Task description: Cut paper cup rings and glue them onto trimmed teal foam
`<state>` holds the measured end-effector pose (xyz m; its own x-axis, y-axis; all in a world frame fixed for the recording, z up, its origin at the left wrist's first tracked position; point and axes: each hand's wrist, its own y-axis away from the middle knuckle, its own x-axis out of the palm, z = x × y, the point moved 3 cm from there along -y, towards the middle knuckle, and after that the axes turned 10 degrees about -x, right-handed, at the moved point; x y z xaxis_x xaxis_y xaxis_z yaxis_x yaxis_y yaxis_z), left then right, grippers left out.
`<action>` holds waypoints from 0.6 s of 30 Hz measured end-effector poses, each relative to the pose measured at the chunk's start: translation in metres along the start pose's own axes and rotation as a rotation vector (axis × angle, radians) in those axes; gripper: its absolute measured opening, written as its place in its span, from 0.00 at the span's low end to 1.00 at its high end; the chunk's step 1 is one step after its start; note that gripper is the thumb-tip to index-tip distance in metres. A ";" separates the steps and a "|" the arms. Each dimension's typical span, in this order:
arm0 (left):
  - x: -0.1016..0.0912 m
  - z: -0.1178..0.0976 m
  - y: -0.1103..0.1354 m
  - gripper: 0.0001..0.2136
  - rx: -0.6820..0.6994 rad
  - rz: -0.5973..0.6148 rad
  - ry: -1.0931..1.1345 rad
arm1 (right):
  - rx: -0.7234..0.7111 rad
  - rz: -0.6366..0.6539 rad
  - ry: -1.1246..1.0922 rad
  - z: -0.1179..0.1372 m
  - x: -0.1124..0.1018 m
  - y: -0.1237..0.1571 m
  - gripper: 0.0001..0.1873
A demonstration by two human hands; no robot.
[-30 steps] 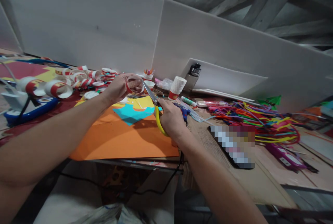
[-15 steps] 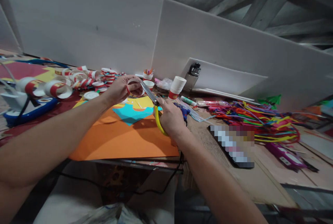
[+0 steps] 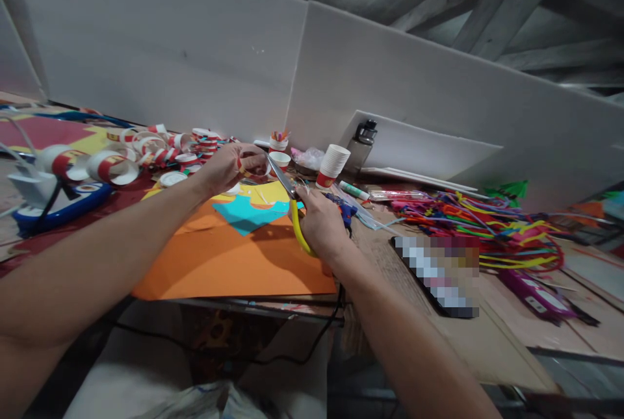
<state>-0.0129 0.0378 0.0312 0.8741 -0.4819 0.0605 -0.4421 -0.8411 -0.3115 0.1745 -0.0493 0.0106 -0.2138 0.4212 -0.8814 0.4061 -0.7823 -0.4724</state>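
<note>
Over the orange sheet (image 3: 229, 266), the left hand (image 3: 221, 171) pinches a paper ring (image 3: 251, 173) between closed fingers (image 3: 247, 153); the right hand (image 3: 322, 227) fingers wrap the scissors (image 3: 282, 179), blades at the ring.

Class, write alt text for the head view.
The left hand holds a red-and-white paper ring at the blades of yellow-handled scissors in the right hand, above orange paper. Cut rings, paper cups and pipe cleaners litter the table.

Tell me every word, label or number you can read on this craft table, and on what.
Nothing here is readable.
Stack of paper cups: red band, any print too blurred.
Cup ring in the left hand: print unreadable.
Scissors in the right hand: no marking seen.
Purple tool: white label, too small.
Dark flat slab: blurred out.
</note>
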 end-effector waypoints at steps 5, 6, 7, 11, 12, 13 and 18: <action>-0.003 0.002 -0.002 0.08 0.035 -0.100 0.059 | -0.002 -0.014 -0.007 0.000 0.001 0.000 0.19; -0.003 0.002 -0.002 0.08 0.032 -0.107 0.064 | -0.001 -0.014 -0.006 0.000 0.001 0.000 0.19; -0.002 0.002 -0.002 0.08 0.019 -0.102 0.072 | 0.002 -0.013 -0.001 0.000 0.000 0.000 0.19; 0.002 0.006 0.000 0.09 -0.076 -0.038 0.102 | 0.024 -0.016 0.036 0.001 -0.002 0.001 0.20; 0.002 0.008 0.001 0.09 -0.094 -0.038 0.103 | 0.027 -0.019 0.041 0.001 -0.002 0.001 0.20; 0.002 0.009 0.001 0.10 -0.105 -0.044 0.103 | 0.027 -0.019 0.041 0.001 -0.002 0.001 0.20; 0.002 0.008 0.000 0.10 -0.071 -0.037 0.060 | 0.014 -0.009 -0.005 0.001 -0.001 0.000 0.19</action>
<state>-0.0097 0.0385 0.0236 0.8774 -0.4624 0.1282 -0.4249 -0.8729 -0.2398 0.1739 -0.0501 0.0119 -0.2219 0.4258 -0.8772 0.3921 -0.7847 -0.4800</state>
